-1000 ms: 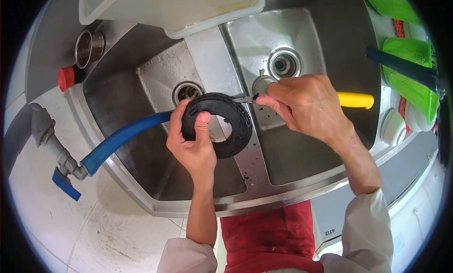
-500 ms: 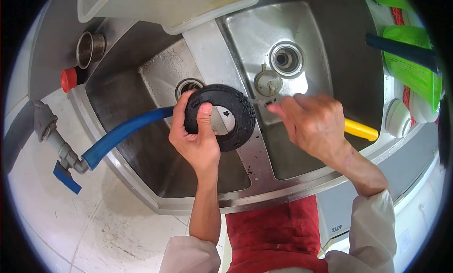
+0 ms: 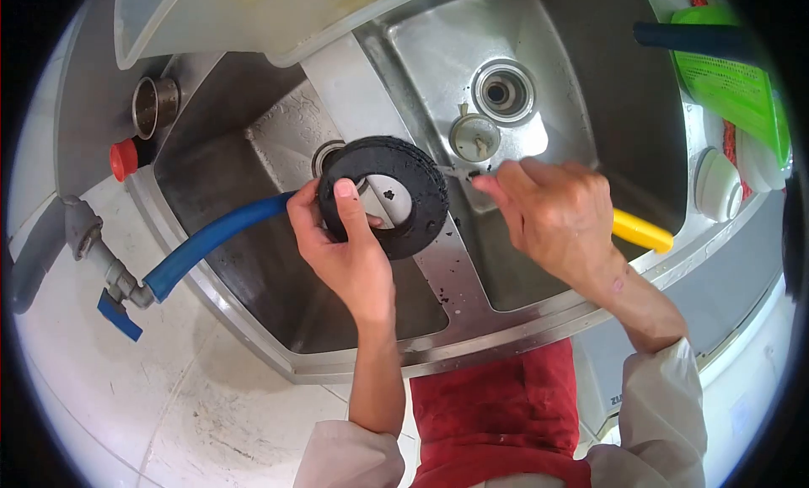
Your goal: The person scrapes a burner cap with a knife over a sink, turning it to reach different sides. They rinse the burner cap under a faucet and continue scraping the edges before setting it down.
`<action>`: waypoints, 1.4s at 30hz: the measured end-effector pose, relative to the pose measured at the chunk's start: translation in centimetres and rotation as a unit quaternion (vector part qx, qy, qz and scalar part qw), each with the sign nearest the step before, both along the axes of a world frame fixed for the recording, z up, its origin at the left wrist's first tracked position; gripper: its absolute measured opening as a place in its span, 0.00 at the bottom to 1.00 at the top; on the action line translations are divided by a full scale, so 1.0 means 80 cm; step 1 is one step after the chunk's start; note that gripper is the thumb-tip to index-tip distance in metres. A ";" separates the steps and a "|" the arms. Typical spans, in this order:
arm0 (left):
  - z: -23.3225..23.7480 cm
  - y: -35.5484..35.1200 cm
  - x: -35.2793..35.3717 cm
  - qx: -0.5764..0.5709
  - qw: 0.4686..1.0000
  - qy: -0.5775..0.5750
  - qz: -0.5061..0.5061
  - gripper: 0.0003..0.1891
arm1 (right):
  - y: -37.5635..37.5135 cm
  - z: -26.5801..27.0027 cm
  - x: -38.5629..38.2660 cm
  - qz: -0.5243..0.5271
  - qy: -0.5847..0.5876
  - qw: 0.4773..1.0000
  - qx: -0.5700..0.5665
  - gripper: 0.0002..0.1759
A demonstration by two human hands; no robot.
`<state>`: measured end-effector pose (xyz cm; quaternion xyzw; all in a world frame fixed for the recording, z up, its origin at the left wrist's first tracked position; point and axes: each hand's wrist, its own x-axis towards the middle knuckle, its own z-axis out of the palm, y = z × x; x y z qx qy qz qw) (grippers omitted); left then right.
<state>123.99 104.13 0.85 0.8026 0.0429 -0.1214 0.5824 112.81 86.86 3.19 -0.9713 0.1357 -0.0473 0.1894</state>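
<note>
The left hand (image 3: 345,260) holds a black ring (image 3: 425,206) up over the steel divider (image 3: 459,273) between the two basins of the sink (image 3: 539,319). Its thumb is pressed flat on the near face of the ring and its fingers (image 3: 305,214) are curled round the left edge behind. The ring stands tilted with its open centre facing the camera, so the divider shows through the hole.

The right hand (image 3: 552,218) sits just to the right of the ring. Its fingers are pressed together in a pinch on what looks like a thin metal tool (image 3: 451,173), though it is small and partly hidden by the fingertips. The tool's long axis runs roughly level, from the pinch leftward to the ring's upper right edge, where its tip touches or nearly touches the rim. The right hand is therefore the nearer one to that edge.

Black crumbs lie scattered on the divider below. A blue hose (image 3: 211,239) leads into the left basin, and a drain plug (image 3: 474,136) and a yellow handle (image 3: 642,230) lie in the right one.
</note>
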 end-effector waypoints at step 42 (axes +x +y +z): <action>-0.006 -0.006 0.036 0.138 0.926 -0.238 -0.258 0.26 | 0.024 -0.006 -0.015 -0.039 -0.028 0.998 0.032 0.17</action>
